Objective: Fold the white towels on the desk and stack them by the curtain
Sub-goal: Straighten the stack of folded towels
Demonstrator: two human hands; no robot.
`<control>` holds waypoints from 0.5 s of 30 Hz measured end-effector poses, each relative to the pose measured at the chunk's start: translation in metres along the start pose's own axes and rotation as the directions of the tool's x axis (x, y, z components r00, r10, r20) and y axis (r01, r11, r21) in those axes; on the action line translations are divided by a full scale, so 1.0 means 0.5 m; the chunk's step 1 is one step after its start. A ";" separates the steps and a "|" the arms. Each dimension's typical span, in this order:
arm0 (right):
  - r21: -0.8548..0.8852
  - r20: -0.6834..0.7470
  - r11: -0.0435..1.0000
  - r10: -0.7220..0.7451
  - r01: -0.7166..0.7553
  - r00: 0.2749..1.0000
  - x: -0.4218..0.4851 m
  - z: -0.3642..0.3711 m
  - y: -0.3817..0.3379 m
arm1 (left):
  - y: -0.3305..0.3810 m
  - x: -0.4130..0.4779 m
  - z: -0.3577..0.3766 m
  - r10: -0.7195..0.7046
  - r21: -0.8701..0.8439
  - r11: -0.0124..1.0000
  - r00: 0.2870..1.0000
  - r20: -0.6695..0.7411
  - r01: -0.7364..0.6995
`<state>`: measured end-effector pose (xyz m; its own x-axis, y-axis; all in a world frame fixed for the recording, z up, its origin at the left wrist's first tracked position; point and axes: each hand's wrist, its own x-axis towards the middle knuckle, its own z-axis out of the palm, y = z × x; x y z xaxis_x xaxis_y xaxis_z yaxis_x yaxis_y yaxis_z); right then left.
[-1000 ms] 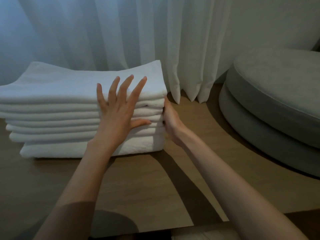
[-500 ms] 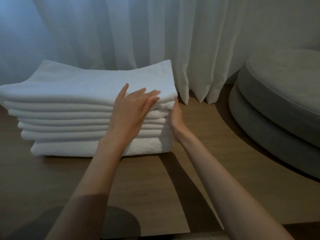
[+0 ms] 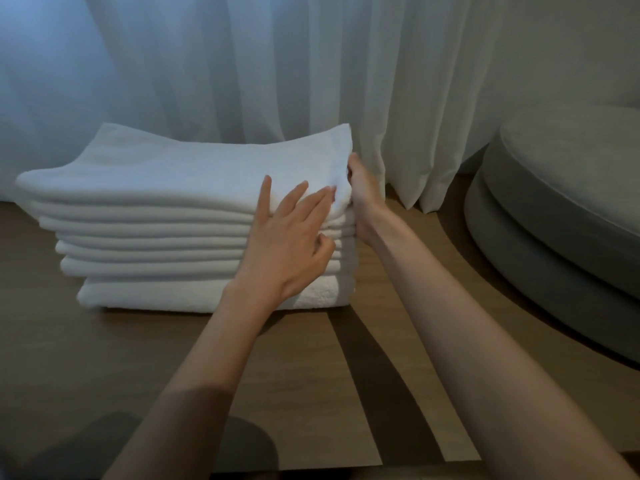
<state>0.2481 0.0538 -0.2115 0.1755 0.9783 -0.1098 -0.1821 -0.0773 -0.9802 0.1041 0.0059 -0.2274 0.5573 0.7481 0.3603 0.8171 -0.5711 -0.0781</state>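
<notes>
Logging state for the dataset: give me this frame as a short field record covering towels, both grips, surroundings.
stack: folded white towels, piled on desk, right in front of curtain
left grip: hand open, fingers resting on the top towel's front right edge
right grip: hand against the stack's right side, near the top; fingers hidden by towel
other: grey round seat at right, beside the desk

- A stack of folded white towels (image 3: pixel 166 233) sits at the desk's (image 3: pixel 104 358) far edge, against the curtain (image 3: pixel 242 64).
- The left hand (image 3: pixel 287 251) rests on the stack's front near its right end, with straight fingers over the top towel (image 3: pixel 190 171).
- The right hand (image 3: pixel 362 192) lies against the stack's right side.
- A grey round seat (image 3: pixel 561 202) stands beyond the desk's right edge.
</notes>
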 end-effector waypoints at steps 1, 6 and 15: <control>-0.049 0.018 0.999 -0.003 0.004 1.000 -0.002 0.003 -0.003 | -0.001 0.001 0.001 -0.005 0.006 1.000 1.000 -0.005 0.005; -0.063 0.032 0.998 0.029 -0.027 0.999 -0.028 -0.023 -0.008 | 0.004 -0.006 -0.008 -0.014 -0.033 0.999 0.993 -0.115 0.010; 0.040 -0.015 0.995 0.095 -0.094 0.995 -0.128 -0.027 0.163 | -0.010 -0.074 0.065 -0.148 -0.027 0.989 0.947 -0.285 0.146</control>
<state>0.2350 -0.0175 -0.2868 0.1719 0.9636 -0.2048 -0.2362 -0.1615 -0.9582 0.0844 -0.0080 -0.2704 0.3651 0.6962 0.6180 0.8856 -0.4645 0.0001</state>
